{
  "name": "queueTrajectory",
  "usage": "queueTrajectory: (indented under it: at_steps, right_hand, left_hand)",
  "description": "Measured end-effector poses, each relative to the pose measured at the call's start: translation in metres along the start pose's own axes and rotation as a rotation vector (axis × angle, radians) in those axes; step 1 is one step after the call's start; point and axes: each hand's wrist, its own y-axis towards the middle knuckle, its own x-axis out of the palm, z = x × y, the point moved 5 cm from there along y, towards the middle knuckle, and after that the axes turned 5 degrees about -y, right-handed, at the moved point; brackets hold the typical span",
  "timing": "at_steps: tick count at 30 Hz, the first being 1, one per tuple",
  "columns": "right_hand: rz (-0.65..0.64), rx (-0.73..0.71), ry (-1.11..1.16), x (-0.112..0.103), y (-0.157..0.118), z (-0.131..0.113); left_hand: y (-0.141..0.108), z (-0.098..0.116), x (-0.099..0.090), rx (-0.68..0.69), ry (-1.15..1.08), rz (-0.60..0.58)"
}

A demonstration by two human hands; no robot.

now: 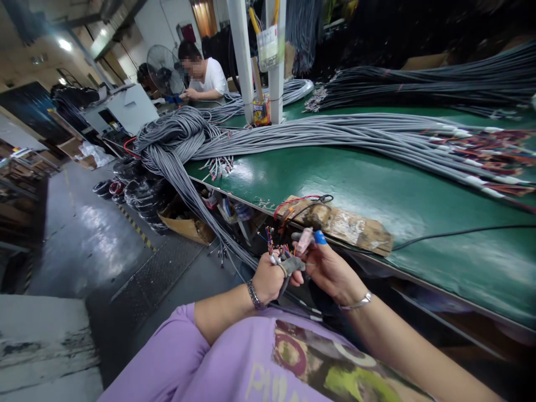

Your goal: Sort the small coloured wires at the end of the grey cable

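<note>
My left hand [271, 278] is closed around the ends of grey cables, with a grey covering on its thumb. Several thin coloured wires [270, 239] fan out of its grip at the top. Close beside it on the right is my right hand [329, 271], its fingers bent towards the wires. Blue tape wraps one of its fingertips and a pinkish wrap covers another. A thin greenish wire [309, 264] shows between the two hands. What the right fingertips pinch is too small to make out. Below the hands hang more grey cables with white sleeves [314, 311].
A green-topped table [419, 195] bears long grey cable bundles [335, 131]. On its near edge lies a taped cardboard piece [355, 226] with red and black leads. A large cable coil [180, 134] drapes over the left end. Another person [205, 78] sits beyond.
</note>
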Motion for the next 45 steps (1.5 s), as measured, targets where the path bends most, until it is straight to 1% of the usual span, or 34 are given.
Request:
queueTrajectory:
  at_steps: [2, 4, 6, 7, 10, 13, 16, 19, 21, 24, 26, 28, 31, 33, 36, 38, 41, 45]
  right_hand:
    - [-0.012, 0.063, 0.015, -0.005, -0.003, 0.001]
    - [-0.06, 0.159, -0.004, -0.008, -0.007, 0.003]
    - [-0.106, 0.223, -0.079, -0.009, -0.012, 0.003]
    - [-0.113, 0.23, -0.134, -0.01, -0.014, 0.002]
    - [-0.088, 0.154, -0.332, -0.009, -0.017, -0.004]
    - [-0.097, 0.068, -0.533, -0.003, -0.019, -0.009]
    - [-0.11, 0.014, -0.632, 0.0, -0.021, -0.011]
    - [-0.044, -0.013, -0.571, -0.008, -0.023, -0.012]
    - [0.003, 0.031, -0.476, -0.016, -0.024, -0.009]
    - [-0.002, 0.108, -0.405, -0.02, -0.026, -0.003]
    - [0.0, 0.082, -0.434, -0.018, -0.026, -0.003]
    - [0.009, 0.028, -0.479, -0.013, -0.026, -0.005]
    - [-0.002, -0.017, -0.523, -0.005, -0.026, -0.008]
    - [0.013, -0.046, -0.534, -0.002, -0.027, -0.009]
    - [0.06, -0.079, -0.515, 0.0, -0.029, -0.006]
    - [0.057, -0.063, -0.448, 0.003, -0.029, 0.001]
    - [0.057, -0.022, -0.318, 0.002, -0.028, 0.012]
    - [0.158, 0.043, -0.096, -0.018, -0.021, 0.016]
  left_hand:
    - [-0.003, -0.002, -0.003, 0.001, 0.011, -0.017]
    - [-0.006, -0.006, -0.006, 0.0, 0.028, -0.035]
    - [-0.008, -0.007, -0.009, 0.006, 0.045, -0.051]
    - [-0.009, -0.007, -0.01, 0.011, 0.059, -0.059]
    - [-0.012, -0.007, -0.009, -0.011, 0.144, -0.099]
    - [-0.012, -0.01, -0.005, -0.095, 0.23, -0.178]
    - [-0.011, -0.013, -0.003, -0.15, 0.24, -0.223]
    - [-0.01, -0.013, -0.006, -0.119, 0.19, -0.176]
    - [-0.009, -0.012, -0.01, -0.085, 0.146, -0.117]
    - [-0.008, -0.011, -0.011, -0.062, 0.107, -0.058]
    - [-0.009, -0.01, -0.009, -0.056, 0.109, -0.066]
    - [-0.01, -0.008, -0.006, -0.056, 0.123, -0.101]
    - [-0.011, -0.008, -0.004, -0.082, 0.149, -0.132]
    - [-0.012, -0.008, -0.006, -0.075, 0.142, -0.114]
    - [-0.011, -0.007, -0.011, 0.007, 0.087, -0.071]
    - [-0.01, -0.008, -0.013, 0.052, 0.06, -0.051]
    - [-0.009, -0.01, -0.015, 0.073, 0.028, -0.033]
    - [-0.008, -0.006, -0.017, 0.075, -0.062, 0.022]
